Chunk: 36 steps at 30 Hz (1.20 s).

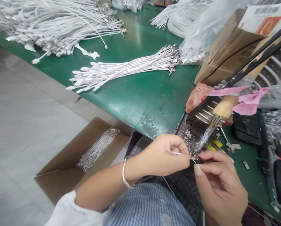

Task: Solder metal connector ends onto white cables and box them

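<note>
My left hand (162,155) is pinched shut on a thin white cable (177,153), holding its end toward the tip of a soldering iron (205,138) fixed at the table's front edge. My right hand (219,183) is closed too, its thumb and forefinger pinching something small at the cable's end that I cannot make out. A silver bangle (124,175) circles my left wrist. The iron's tip sits just above my fingertips, over a dark tray (190,128) crusted with solder scraps. The cable's free length trails down across my lap.
A bundle of white cables (123,70) lies mid-table on the green table (135,97), a bigger heap (55,26) at the back left. A cardboard box (227,51) and plastic bags stand on the right. On the floor, an open box (84,157) holds more cables.
</note>
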Available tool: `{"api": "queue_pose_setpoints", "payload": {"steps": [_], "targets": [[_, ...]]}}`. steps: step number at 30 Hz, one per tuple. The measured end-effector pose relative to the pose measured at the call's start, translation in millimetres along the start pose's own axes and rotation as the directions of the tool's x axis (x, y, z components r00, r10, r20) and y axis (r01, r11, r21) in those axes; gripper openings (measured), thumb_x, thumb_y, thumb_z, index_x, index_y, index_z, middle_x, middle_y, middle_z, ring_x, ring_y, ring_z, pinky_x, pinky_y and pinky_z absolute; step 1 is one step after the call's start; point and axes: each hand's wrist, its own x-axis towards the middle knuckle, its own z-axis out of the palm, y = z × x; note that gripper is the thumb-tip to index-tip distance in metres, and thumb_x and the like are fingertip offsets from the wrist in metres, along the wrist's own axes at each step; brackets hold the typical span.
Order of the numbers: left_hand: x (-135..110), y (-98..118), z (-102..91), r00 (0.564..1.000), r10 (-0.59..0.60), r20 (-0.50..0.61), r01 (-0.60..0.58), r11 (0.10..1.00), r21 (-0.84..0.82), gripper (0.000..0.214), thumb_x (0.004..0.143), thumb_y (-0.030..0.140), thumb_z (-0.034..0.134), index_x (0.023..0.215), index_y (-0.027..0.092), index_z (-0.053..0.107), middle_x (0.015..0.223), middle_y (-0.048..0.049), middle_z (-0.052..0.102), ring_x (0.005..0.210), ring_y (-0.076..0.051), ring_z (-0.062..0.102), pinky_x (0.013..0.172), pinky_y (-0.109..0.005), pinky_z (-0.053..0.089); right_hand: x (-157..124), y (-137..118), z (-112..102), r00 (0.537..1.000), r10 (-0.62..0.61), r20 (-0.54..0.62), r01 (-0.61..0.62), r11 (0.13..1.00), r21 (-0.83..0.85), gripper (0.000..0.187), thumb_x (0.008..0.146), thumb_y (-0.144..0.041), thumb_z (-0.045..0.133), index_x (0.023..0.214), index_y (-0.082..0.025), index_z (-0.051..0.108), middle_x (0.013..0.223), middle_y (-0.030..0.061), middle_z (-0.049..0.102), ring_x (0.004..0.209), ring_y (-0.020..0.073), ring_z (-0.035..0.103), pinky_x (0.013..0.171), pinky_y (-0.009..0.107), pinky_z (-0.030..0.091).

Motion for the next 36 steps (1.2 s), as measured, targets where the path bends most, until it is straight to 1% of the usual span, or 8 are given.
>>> {"api": "queue_pose_setpoints", "payload": {"steps": [4, 13, 16, 22, 25, 28, 31, 36], "targets": [[-0.2, -0.2, -0.2, 1.0, 0.005, 0.0, -0.005, 1.0, 0.006, 0.002, 0.067, 0.015, 0.058, 0.066, 0.016, 0.057, 0.051, 0.0083, 0.044, 0.048, -0.004, 0.033, 0.042, -0.015, 0.026, 0.3, 1.5, 0.0, 1.0, -0.021, -0.007, 0.021, 1.0, -0.017, 0.012, 0.088, -0.007, 0.067, 0.088, -0.019, 0.065, 0.106, 0.0055, 0.061, 0.099, 0.0159, 0.06, 0.083, 0.029, 0.054], [-1.3, -0.4, -0.3, 1.0, 0.001, -0.002, -0.001, 1.0, 0.009, 0.002, 0.068, 0.015, 0.058, 0.066, 0.016, 0.057, 0.052, 0.0083, 0.045, 0.048, -0.004, 0.034, 0.042, -0.015, 0.026, 0.3, 1.0, 1.0, 1.0, -0.024, -0.011, 0.023, 0.999, -0.032, 0.012, 0.087, -0.007, 0.068, 0.089, -0.019, 0.066, 0.105, 0.0062, 0.061, 0.097, 0.0173, 0.061, 0.082, 0.031, 0.054], [-1.5, -1.2, -0.3, 1.0, -0.021, -0.003, 0.022, 1.0, 0.01, 0.002, 0.067, 0.014, 0.057, 0.067, 0.016, 0.057, 0.052, 0.0083, 0.046, 0.048, -0.004, 0.034, 0.043, -0.015, 0.026, -0.4, 0.7, 1.2, 1.0, -0.016, 0.009, 0.017, 0.999, -0.037, 0.012, 0.088, -0.007, 0.067, 0.089, -0.019, 0.066, 0.105, 0.0051, 0.061, 0.097, 0.0156, 0.061, 0.082, 0.029, 0.054], [-2.6, -4.0, -1.9, 0.998, -0.059, 0.014, 0.058, 0.997, 0.057, 0.003, 0.069, 0.015, 0.056, 0.067, 0.016, 0.058, 0.052, 0.0083, 0.046, 0.048, -0.005, 0.035, 0.042, -0.016, 0.027, -4.7, 0.9, -0.9, 0.998, -0.042, 0.052, 0.044, 0.998, -0.035, 0.013, 0.089, -0.005, 0.066, 0.09, -0.018, 0.064, 0.107, 0.0037, 0.061, 0.1, 0.0116, 0.06, 0.086, 0.025, 0.053], [-3.8, -4.7, -1.8, 0.999, -0.041, -0.009, 0.042, 0.996, 0.085, 0.001, 0.07, 0.017, 0.058, 0.069, 0.016, 0.058, 0.054, 0.0073, 0.048, 0.05, -0.006, 0.038, 0.044, -0.016, 0.029, -6.9, 1.4, -2.7, 0.999, -0.008, 0.043, 0.009, 1.0, -0.013, 0.014, 0.089, -0.005, 0.066, 0.09, -0.018, 0.064, 0.108, 0.0035, 0.061, 0.099, 0.0109, 0.06, 0.087, 0.024, 0.053], [-5.2, -5.3, -1.2, 0.999, -0.002, -0.048, 0.006, 0.996, 0.087, 0.008, 0.075, 0.022, 0.063, 0.073, 0.017, 0.057, 0.057, 0.0069, 0.049, 0.052, -0.007, 0.04, 0.046, -0.017, 0.031, -6.7, 3.2, -4.2, 0.998, 0.022, 0.051, -0.023, 1.0, 0.021, 0.014, 0.089, -0.005, 0.066, 0.09, -0.019, 0.065, 0.109, 0.0033, 0.06, 0.1, 0.0105, 0.06, 0.088, 0.023, 0.053], [-6.1, -6.0, -1.0, 0.997, 0.038, -0.06, -0.035, 0.998, 0.057, 0.012, 0.079, 0.025, 0.065, 0.077, 0.017, 0.056, 0.06, 0.0065, 0.049, 0.055, -0.007, 0.041, 0.049, -0.017, 0.033, -4.4, 5.2, -4.1, 0.998, 0.032, 0.057, -0.034, 0.999, 0.034, 0.014, 0.09, -0.006, 0.066, 0.091, -0.02, 0.065, 0.109, 0.0024, 0.06, 0.103, 0.0098, 0.059, 0.09, 0.022, 0.052], [-5.7, -6.0, -0.2, 0.996, 0.059, -0.064, -0.059, 0.998, 0.001, 0.013, 0.081, 0.024, 0.065, 0.076, 0.016, 0.055, 0.062, 0.0066, 0.048, 0.056, -0.006, 0.04, 0.051, -0.018, 0.033, -0.9, 5.7, -1.8, 0.999, 0.029, 0.032, -0.03, 0.999, 0.015, 0.014, 0.09, -0.007, 0.069, 0.092, -0.021, 0.068, 0.106, 0.0015, 0.06, 0.103, 0.0099, 0.058, 0.092, 0.021, 0.05]]}}
